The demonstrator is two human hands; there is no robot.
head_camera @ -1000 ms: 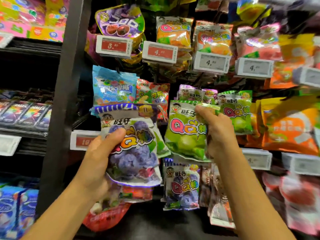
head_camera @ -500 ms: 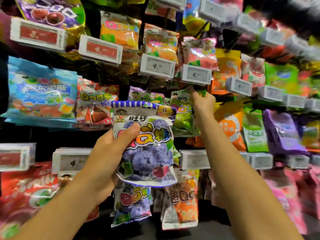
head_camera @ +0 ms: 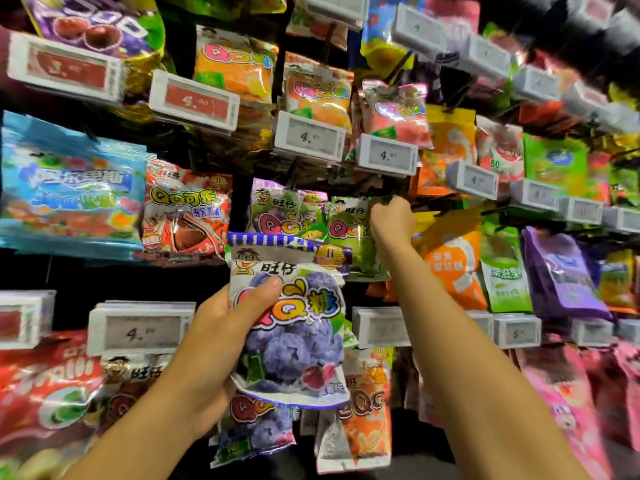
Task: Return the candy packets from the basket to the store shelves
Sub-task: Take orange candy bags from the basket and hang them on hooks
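Grape candy packet (head_camera: 291, 327) sits gripped in our left hand (head_camera: 214, 344); above-right of it, our right hand (head_camera: 391, 220) pinches the green packet (head_camera: 349, 233).

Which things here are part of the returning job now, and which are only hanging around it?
Part of the job:
- purple grape packet, held in the left hand
- green packet, its top pinched by the right hand at the hook

Only hanging around:
- blue packet
- red cola packet
- orange packet
- price tags
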